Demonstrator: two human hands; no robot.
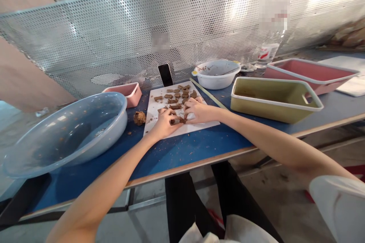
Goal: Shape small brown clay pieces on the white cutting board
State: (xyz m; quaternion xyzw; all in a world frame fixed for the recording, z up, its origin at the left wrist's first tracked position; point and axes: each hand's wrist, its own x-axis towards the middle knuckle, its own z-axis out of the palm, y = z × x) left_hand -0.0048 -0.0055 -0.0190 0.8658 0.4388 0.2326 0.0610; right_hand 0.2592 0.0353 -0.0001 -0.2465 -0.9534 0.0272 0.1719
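Observation:
On a white board (pixel 155 118) in front of me lie several brown, clay-like pieces (pixel 173 101) with crumbs around them. My left hand (pixel 164 123) is closed around one end of a brown piece (pixel 178 120) near the board's front edge. At that piece's other end, the fingers of my right hand (pixel 195 111) are curled against it. Both hands rest low over the board, close together, and fingers partly cover the piece. A rough brown lump (pixel 139 118) sits on the blue table just left of the board.
Left stands a large blue basin (pixel 114 121), with a small pink bin (pixel 134 95) behind. A phone (pixel 165 75) leans at the back. A white bowl (pixel 216 81), green bin (pixel 270 105), pink bin (pixel 316 78) and bottle (pixel 267 51) stand right. A perforated metal screen (pixel 114 38) closes the back.

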